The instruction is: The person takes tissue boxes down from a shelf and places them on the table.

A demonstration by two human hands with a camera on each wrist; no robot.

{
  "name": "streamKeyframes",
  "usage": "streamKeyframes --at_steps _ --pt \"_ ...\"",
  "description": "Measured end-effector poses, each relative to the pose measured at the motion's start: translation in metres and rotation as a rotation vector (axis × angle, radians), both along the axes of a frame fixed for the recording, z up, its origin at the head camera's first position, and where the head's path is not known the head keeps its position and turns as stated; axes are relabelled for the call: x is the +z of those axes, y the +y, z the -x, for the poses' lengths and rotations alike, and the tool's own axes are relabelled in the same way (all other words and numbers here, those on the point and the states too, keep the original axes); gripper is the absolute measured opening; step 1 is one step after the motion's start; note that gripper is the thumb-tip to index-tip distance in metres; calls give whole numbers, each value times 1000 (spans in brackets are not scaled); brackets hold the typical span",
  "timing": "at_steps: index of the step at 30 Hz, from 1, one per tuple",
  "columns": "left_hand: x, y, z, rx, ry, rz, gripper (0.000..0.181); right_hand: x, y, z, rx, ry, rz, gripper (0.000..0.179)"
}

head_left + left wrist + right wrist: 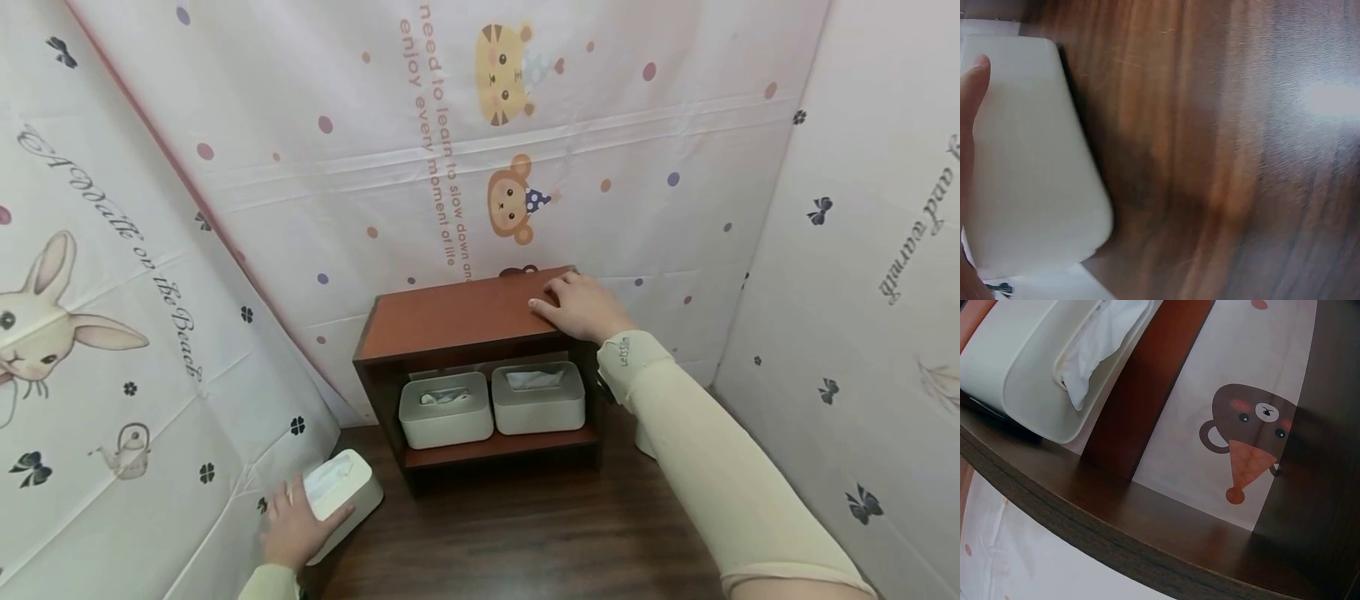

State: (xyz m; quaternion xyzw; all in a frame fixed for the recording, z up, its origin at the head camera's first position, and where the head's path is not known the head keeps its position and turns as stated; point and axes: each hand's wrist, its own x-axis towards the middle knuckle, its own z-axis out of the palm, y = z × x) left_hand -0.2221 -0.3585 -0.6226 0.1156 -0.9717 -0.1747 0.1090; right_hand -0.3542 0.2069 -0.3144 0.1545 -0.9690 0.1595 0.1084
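At the lower left of the head view, my left hand grips a white tissue box that stands on the floor by the left curtain. Its thumb lies along the box's side, and the fingers reach over the far side. My right hand rests on the right end of the top of a small reddish-brown shelf, thumb apart from the fingers. Inside the shelf, two more white tissue boxes, a left one and a right one, sit side by side with tissue showing in their slots.
Printed curtains hang behind the shelf, on the left and on the right. The dark wooden surface spreads in front. A white object shows partly behind my right forearm.
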Motion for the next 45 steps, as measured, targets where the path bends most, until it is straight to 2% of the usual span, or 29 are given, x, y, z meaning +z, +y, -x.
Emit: streamKeyframes --at_steps 3,10,17,22,24,26,30,33,37,45 --pt "12 1 1 11 -14 -16 133 -2 -1 1 4 0 3 72" --pt "59 6 13 -22 14 -72 107 -4 0 4 5 9 29 71" --pt "98 11 22 -80 20 -4 96 -8 4 6 20 15 29 73" --pt "123 20 29 -96 34 10 90 -7 5 4 24 12 32 74" --pt "133 24 34 -118 69 6 87 -6 5 4 24 14 31 74" --pt "143 28 39 -162 132 -2 82 -5 5 4 21 18 26 72" --pt "164 38 46 -255 312 7 70 -4 3 3 26 16 20 71" --pt "182 47 49 -293 429 32 62 -4 2 2 28 8 20 71" --pt "206 56 53 -318 505 46 56 -7 1 4 23 2 19 72" --pt "243 73 66 -363 580 47 52 -6 3 6 21 0 42 74"
